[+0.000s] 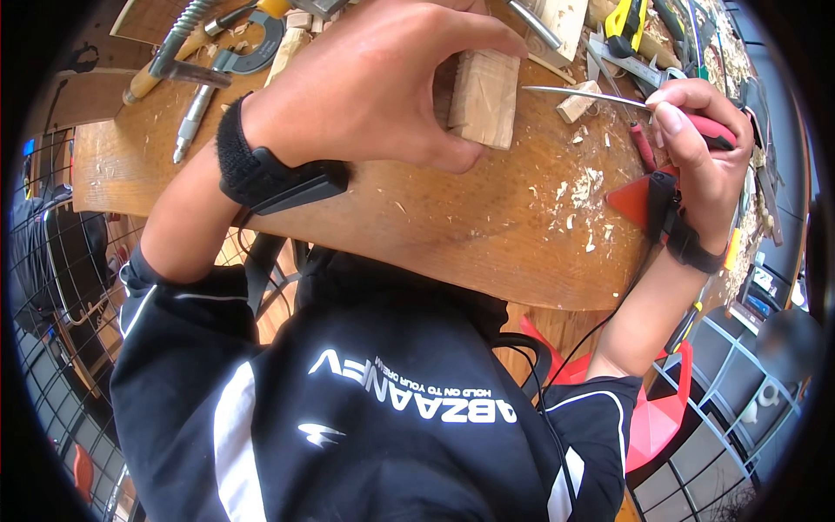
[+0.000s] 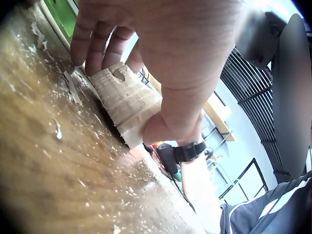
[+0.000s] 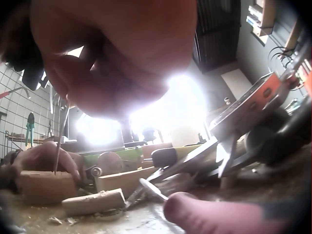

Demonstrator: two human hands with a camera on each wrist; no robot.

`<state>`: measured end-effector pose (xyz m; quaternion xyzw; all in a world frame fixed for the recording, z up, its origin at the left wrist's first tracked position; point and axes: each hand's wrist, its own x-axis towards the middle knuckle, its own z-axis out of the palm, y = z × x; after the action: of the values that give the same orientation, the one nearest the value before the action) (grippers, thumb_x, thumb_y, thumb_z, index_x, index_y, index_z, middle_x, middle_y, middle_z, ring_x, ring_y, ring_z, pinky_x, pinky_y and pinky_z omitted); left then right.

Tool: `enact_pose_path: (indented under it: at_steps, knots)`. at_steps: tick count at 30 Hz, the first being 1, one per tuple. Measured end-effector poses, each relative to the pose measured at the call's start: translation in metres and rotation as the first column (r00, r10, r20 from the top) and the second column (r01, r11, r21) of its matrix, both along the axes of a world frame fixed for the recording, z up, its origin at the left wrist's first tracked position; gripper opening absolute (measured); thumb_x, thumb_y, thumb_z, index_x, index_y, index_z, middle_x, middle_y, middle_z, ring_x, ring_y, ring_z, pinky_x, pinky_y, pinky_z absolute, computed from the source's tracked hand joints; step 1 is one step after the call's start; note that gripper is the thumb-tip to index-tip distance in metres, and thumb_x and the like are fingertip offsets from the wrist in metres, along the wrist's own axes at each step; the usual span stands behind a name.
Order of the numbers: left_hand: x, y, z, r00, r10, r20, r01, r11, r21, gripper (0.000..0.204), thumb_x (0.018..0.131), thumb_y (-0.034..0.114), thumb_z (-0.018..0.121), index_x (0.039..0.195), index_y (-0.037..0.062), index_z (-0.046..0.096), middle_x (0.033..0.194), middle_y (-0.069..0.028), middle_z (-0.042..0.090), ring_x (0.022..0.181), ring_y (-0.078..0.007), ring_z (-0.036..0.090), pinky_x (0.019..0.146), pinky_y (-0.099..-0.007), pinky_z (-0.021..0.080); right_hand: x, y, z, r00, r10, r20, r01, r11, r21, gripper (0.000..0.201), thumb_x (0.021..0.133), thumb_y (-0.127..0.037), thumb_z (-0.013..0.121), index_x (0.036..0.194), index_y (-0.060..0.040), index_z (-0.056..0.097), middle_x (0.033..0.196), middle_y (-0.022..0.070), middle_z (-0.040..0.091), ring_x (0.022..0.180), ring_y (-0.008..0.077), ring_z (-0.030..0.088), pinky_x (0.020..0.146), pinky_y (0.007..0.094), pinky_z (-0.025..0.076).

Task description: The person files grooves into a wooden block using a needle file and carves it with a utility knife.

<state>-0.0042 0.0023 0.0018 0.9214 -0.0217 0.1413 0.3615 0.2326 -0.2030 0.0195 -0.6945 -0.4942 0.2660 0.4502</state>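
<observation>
My left hand [image 1: 365, 96] grips a pale wooden block [image 1: 487, 100] on the tabletop, thumb on the near side and fingers round the far side. In the left wrist view the block [image 2: 129, 102] shows a rough end with a small hollow near one edge. My right hand [image 1: 709, 161] holds a needle file [image 1: 591, 94] by its red and black handle, thumb and fingers closed round it. Its thin tapered shaft points left, the tip right by the block. From the right wrist, the file's shaft [image 3: 62, 136] overlaps the top of the block [image 3: 48, 187].
A small wood offcut [image 1: 577, 102] and wood shavings [image 1: 583, 187] lie between the hands. Calipers [image 1: 622, 63], a yellow utility knife [image 1: 624, 30] and a second red-handled tool [image 1: 642, 143] crowd the right. A micrometer [image 1: 257, 52] lies on the left.
</observation>
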Motion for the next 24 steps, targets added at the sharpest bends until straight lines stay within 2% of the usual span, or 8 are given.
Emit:
enact_pose_path:
  at_steps: [3, 7, 9, 11, 13, 17, 21, 24]
  knots:
    - [0.003, -0.001, 0.002, 0.997, 0.038, -0.065, -0.036, 0.999, 0.022, 0.070, 0.063, 0.020, 0.090, 0.122, -0.0088, 0.067, 0.102, -0.0190, 0.061, 0.089, -0.0300, 0.063, 0.077, -0.0365, 0.055, -0.008, 0.007, -0.006, 0.988, 0.082, 0.130, -0.102, 0.982, 0.159, 0.015, 0.087, -0.013, 0.074, 0.094, 0.0006, 0.074, 0.081, 0.0002, 0.068, 0.066, 0.0049, 0.057, 0.061, 0.0205, 0.043]
    - [0.002, -0.002, 0.003, 0.996, 0.042, -0.079, -0.042, 0.999, 0.010, 0.070, 0.063, 0.021, 0.090, 0.123, -0.0089, 0.067, 0.102, -0.0189, 0.061, 0.089, -0.0299, 0.063, 0.076, -0.0365, 0.055, -0.005, 0.006, -0.006, 0.984, 0.101, 0.147, -0.124, 0.979, 0.159, 0.014, 0.087, -0.012, 0.074, 0.094, 0.0005, 0.074, 0.082, 0.0003, 0.069, 0.068, 0.0051, 0.058, 0.063, 0.0206, 0.043]
    - [0.001, 0.000, 0.003, 0.997, 0.021, -0.074, -0.021, 1.000, -0.001, 0.071, 0.063, 0.021, 0.090, 0.123, -0.0090, 0.067, 0.102, -0.0190, 0.061, 0.088, -0.0298, 0.063, 0.076, -0.0364, 0.055, 0.001, 0.000, 0.001, 1.000, -0.001, 0.013, 0.001, 1.000, -0.013, 0.015, 0.086, -0.012, 0.074, 0.093, 0.0010, 0.074, 0.089, 0.0024, 0.071, 0.080, 0.0080, 0.062, 0.073, 0.0227, 0.047]
    - [0.001, 0.001, 0.001, 0.999, 0.011, -0.041, -0.011, 1.000, 0.013, 0.071, 0.063, 0.021, 0.090, 0.123, -0.0092, 0.066, 0.101, -0.0190, 0.061, 0.088, -0.0297, 0.063, 0.076, -0.0362, 0.055, -0.005, 0.003, -0.001, 0.999, 0.032, 0.003, -0.032, 0.999, 0.039, 0.015, 0.086, -0.012, 0.075, 0.093, 0.0010, 0.073, 0.088, 0.0022, 0.071, 0.079, 0.0081, 0.062, 0.073, 0.0227, 0.047]
    - [0.001, 0.001, 0.000, 1.000, -0.002, -0.008, 0.002, 1.000, 0.026, 0.071, 0.063, 0.021, 0.090, 0.123, -0.0093, 0.066, 0.101, -0.0190, 0.061, 0.088, -0.0296, 0.063, 0.075, -0.0359, 0.055, -0.012, 0.009, -0.005, 0.980, 0.115, 0.162, -0.140, 0.979, 0.150, 0.015, 0.086, -0.013, 0.075, 0.092, 0.0005, 0.074, 0.085, 0.0012, 0.070, 0.073, 0.0073, 0.061, 0.068, 0.0217, 0.046]
    - [0.001, 0.000, 0.002, 0.999, 0.013, -0.051, -0.013, 1.000, 0.009, 0.071, 0.064, 0.022, 0.090, 0.123, -0.0098, 0.066, 0.101, -0.0190, 0.061, 0.087, -0.0293, 0.063, 0.074, -0.0354, 0.055, -0.002, 0.001, 0.000, 1.000, 0.003, 0.028, -0.003, 1.000, 0.002, 0.014, 0.087, -0.013, 0.074, 0.092, 0.0004, 0.073, 0.085, 0.0014, 0.070, 0.073, 0.0064, 0.060, 0.067, 0.0216, 0.045]
    - [0.002, -0.001, 0.002, 0.995, 0.047, -0.088, -0.044, 0.998, 0.035, 0.071, 0.064, 0.021, 0.090, 0.123, -0.0102, 0.066, 0.101, -0.0187, 0.061, 0.086, -0.0289, 0.063, 0.073, -0.0349, 0.056, -0.006, 0.006, -0.002, 0.978, 0.142, 0.155, -0.162, 0.979, 0.125, 0.014, 0.087, -0.012, 0.073, 0.092, 0.0007, 0.073, 0.086, 0.0010, 0.070, 0.073, 0.0057, 0.059, 0.068, 0.0213, 0.044]
    - [0.001, -0.004, 0.014, 0.986, 0.047, -0.158, -0.045, 0.999, 0.017, 0.070, 0.064, 0.020, 0.089, 0.123, -0.0101, 0.066, 0.101, -0.0185, 0.061, 0.085, -0.0286, 0.063, 0.073, -0.0347, 0.056, -0.011, 0.007, -0.003, 0.982, 0.112, 0.155, -0.130, 0.985, 0.112, 0.013, 0.086, -0.010, 0.073, 0.093, 0.0007, 0.074, 0.086, 0.0008, 0.070, 0.074, 0.0058, 0.059, 0.068, 0.0212, 0.044]
